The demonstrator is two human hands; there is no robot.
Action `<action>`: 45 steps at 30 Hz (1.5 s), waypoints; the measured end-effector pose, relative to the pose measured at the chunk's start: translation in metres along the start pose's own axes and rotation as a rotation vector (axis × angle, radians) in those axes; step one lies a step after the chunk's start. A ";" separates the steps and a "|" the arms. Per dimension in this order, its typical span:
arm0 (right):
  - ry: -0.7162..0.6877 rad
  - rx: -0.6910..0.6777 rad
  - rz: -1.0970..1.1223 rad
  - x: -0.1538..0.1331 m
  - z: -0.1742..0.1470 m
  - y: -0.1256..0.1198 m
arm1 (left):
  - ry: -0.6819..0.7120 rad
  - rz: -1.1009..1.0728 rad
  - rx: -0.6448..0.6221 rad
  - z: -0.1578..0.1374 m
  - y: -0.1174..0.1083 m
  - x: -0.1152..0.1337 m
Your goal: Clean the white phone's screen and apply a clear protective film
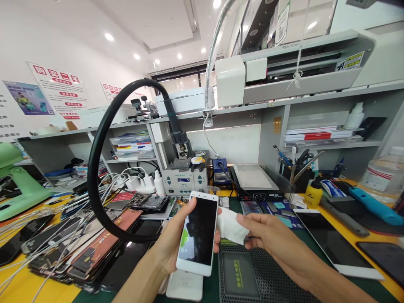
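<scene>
A white smartphone [198, 235] with a dark screen is gripped in my left hand [177, 235], the thumb along its upper left edge and fingertips showing at its right side. My right hand [268, 233] pinches a white cloth or tissue [232, 225] between thumb and fingers, just right of the phone. Whether the cloth touches the phone's edge I cannot tell. Below the held phone lies another white phone [184, 288], partly covered. Under my right hand is a black perforated mat [232, 277] with a smooth panel.
Stacked phone parts [104, 240] and white cables crowd the left, beneath a thick black hose [94, 164]. A hot-air station [186, 181] and heating plate [257, 179] stand at the back. On the right lie a white tablet [337, 240], a yellow bottle [313, 194] and a tool holder [298, 176].
</scene>
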State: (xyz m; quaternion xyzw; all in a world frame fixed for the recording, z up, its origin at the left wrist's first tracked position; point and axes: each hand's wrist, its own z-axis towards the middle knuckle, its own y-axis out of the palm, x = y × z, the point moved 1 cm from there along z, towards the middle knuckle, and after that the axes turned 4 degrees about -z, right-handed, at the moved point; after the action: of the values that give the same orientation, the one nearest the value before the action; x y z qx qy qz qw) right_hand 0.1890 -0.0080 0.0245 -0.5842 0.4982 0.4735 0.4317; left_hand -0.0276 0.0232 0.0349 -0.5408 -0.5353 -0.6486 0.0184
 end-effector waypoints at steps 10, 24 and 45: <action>0.009 -0.100 0.250 0.002 0.003 -0.004 | 0.041 -0.024 0.006 -0.003 0.003 0.005; 0.175 -0.072 0.258 0.005 -0.004 0.005 | 0.054 -0.042 -0.029 -0.005 0.005 0.007; -0.457 0.240 -0.459 0.009 -0.005 0.017 | -0.004 -0.079 0.020 -0.006 0.009 -0.002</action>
State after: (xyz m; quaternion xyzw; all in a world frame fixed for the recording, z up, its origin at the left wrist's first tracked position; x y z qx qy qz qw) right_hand 0.1738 -0.0168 0.0165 -0.5048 0.2966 0.4207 0.6930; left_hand -0.0255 0.0136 0.0405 -0.5204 -0.5627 -0.6422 -0.0027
